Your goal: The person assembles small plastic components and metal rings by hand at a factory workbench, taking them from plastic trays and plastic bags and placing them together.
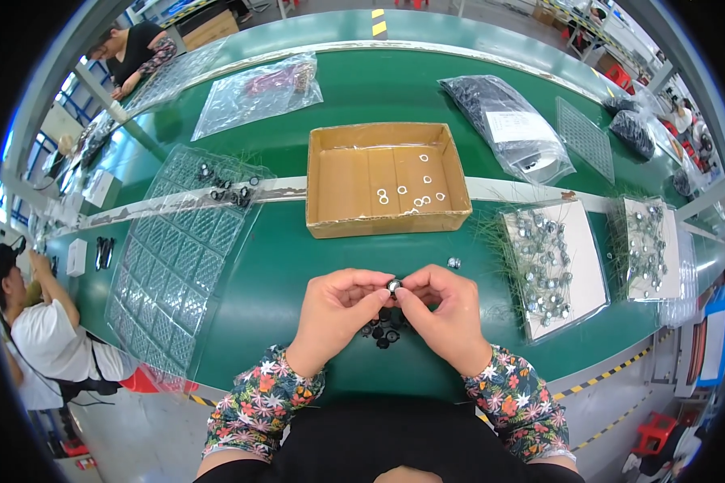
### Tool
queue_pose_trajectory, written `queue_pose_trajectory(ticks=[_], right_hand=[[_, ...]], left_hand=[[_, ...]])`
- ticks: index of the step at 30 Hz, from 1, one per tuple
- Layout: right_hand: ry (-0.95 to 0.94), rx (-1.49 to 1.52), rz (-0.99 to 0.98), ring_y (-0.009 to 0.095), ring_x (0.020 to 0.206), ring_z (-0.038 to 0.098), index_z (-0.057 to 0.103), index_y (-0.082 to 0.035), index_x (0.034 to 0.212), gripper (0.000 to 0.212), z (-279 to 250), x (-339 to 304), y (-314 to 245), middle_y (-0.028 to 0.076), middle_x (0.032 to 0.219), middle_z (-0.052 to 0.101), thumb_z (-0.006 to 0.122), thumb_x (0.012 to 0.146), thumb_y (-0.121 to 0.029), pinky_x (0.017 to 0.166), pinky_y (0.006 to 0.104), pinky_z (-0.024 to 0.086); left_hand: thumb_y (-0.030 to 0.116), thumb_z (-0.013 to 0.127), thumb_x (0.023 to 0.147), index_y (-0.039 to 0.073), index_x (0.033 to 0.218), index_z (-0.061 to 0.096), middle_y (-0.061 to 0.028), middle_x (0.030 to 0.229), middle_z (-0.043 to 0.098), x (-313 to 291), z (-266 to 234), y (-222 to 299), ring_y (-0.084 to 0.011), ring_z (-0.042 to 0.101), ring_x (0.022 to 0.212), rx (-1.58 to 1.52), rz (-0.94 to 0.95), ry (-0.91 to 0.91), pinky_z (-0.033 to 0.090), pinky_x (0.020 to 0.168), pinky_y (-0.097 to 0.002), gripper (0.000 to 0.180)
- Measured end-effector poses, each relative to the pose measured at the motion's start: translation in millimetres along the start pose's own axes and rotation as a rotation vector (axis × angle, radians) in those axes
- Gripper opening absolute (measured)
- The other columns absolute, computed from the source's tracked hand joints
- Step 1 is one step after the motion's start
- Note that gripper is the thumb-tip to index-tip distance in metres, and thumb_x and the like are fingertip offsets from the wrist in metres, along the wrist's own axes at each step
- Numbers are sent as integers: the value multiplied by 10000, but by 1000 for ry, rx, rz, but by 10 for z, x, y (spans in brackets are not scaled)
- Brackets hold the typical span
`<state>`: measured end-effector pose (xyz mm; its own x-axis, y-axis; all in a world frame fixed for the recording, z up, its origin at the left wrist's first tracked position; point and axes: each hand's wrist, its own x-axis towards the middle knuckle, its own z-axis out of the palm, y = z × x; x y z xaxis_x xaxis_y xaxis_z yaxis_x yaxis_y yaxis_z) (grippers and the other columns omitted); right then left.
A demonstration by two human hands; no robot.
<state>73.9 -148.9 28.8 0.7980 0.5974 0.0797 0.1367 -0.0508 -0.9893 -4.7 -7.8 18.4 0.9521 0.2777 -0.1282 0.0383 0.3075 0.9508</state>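
Observation:
A small round part [394, 285], dark with a shiny top, is pinched between the fingertips of both my hands above the green table. My left hand [336, 310] grips its left side with thumb and forefinger, and my right hand [445, 310] meets it from the right. Just below the hands lies a loose pile of small black round parts [385, 332], partly covered by my fingers. A shiny clear-and-dark piece [454, 263] rests alone beyond my right hand. Farther off stands an open cardboard box [338, 228] with several small white rings [427, 179] scattered inside.
On the left lie clear moulded trays [165, 258] with black parts [232, 193] at their far end. Two pale boards [584, 241] with shiny round pieces are at the right. Plastic bags [499, 121] lie across the far side. Other people [52, 322] work at the left.

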Motion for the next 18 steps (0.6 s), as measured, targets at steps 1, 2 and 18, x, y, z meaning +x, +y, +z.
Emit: queue_pose_trajectory(ticks=[1,2,18], right_hand=[[5,-12,-5,122,694,661,586,51,788,49,2,2,-3,82,742,659,617,795,13,597,221,520],[10,-23,-11,122,691,661,587,52,785,49,3,2,-7,83,737,659,617,792,14,596,224,521],[80,-158,-167,171,569,628,552,10,727,95,99,-4,87,97,653,609,644,742,-7,524,265,511]], left_hand=[[-31,605,826,-26,983,636,-88,889,662,-2,5,-2,-125,643,775,6,23,3,499,615,-203,160],[-31,605,826,-26,983,636,-88,889,662,-5,14,1,-125,643,775,5,24,4,499,615,-203,160],[-67,620,747,-18,870,637,-58,773,616,-13,113,-28,-97,599,674,437,346,146,491,592,-212,134]])
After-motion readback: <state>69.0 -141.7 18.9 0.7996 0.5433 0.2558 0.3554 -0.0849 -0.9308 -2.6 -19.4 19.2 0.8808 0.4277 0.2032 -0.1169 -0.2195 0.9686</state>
